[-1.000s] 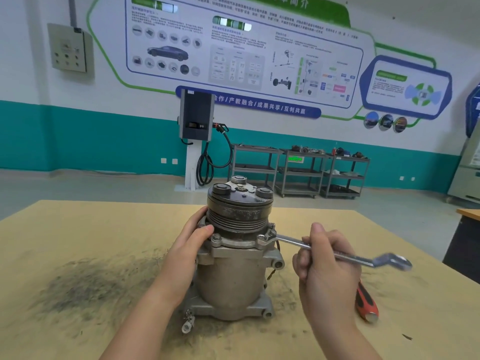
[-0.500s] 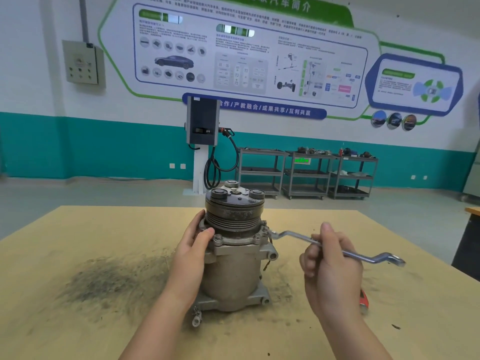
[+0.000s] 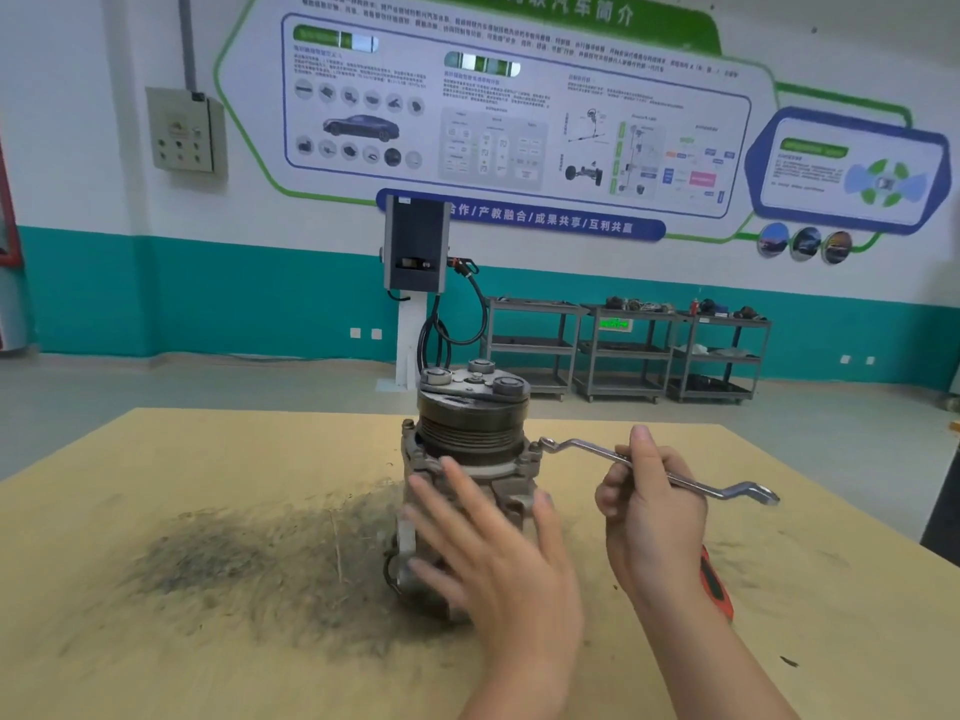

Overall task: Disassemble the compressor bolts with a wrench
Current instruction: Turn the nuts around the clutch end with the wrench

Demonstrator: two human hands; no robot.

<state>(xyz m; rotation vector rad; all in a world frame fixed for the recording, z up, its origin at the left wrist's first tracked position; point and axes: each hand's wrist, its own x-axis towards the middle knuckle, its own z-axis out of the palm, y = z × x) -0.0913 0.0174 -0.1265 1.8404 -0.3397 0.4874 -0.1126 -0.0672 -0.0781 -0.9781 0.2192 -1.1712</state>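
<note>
Stained bench (image 3: 156,511). Our left hand (image 3: 488,553), fingers spread, blurred before the upright compressor (image 3: 470,459). Right of the compressor, our right hand (image 3: 654,517) grips the wrench (image 3: 670,478), its ring end beside a flange bolt (image 3: 532,452).

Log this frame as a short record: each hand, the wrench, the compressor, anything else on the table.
left hand: open, blurred, fingers spread across the compressor's front
right hand: grips the wrench mid-shaft
wrench: ring end beside a flange bolt; seating unclear
compressor: upright on the table
other: red-handled tool behind the right wrist; dark grime patch
</note>
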